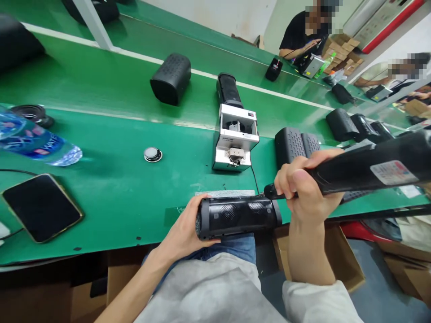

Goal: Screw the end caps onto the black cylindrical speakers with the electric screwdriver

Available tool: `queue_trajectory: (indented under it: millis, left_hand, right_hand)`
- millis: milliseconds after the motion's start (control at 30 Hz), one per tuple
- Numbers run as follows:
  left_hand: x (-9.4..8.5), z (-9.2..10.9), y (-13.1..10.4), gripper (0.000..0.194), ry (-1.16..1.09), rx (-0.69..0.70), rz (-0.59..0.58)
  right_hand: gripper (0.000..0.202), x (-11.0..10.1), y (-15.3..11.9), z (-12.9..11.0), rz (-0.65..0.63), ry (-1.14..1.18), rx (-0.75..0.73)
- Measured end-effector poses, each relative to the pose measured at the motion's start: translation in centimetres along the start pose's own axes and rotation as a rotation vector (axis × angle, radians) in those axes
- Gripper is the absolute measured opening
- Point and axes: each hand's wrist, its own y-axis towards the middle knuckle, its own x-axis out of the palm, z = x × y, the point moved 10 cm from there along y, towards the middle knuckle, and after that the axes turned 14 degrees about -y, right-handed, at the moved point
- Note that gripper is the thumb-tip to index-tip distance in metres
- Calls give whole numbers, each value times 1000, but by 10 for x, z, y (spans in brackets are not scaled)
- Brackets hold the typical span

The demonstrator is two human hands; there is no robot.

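Note:
A black cylindrical speaker [240,216] with perforated patches lies sideways at the table's front edge. My left hand [188,224] is wrapped round its left end. At its right, my right hand [308,188] is closed round a black power screwdriver [357,168] with a label on its body. The screwdriver's tip points left and meets the speaker's upper right edge. Behind the speaker stands a white and black machine [235,139] with a small metal holder on its front.
On the green table [111,202] are a phone [43,207], a water bottle [40,141], a small round part [152,154] and several black speaker housings [171,78]. An open cardboard box [340,260] is below right. Two people [299,33] sit across the table.

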Motion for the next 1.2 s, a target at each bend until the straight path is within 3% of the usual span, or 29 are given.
queue_trajectory:
  millis: [467,600,667,733,800,867,1000,1200]
  left_hand:
    - [-1,-5,0,110,-3,-20,14]
    - [1,-5,-1,110,11,0,4]
    - [1,-4,-1,110,17,13,0]
    - [1,-4,0,112,24,22,3]
    - [1,-3,0,113,29,31,4]
    - [1,-3,0,114,34,36,5]
    - [2,-4,-1,115,35,43,1]
    - [2,-3,0,114,29,47,-3]
  right_hand:
    - [23,3,1,9,-44,45,12]
    - [24,9,17,-7,-129,20,27]
    - [26,4,31,-26,-42,-12,-35]
    - [26,-3,43,-44,133,-41,-138]
    - [24,2,52,-51,262,-61,-231]
    - [22,19,59,-45,298,-72,-282]
    - [21,50,71,-17,246,-118,-258]
    - [29,55,82,3,238,-143,-215]
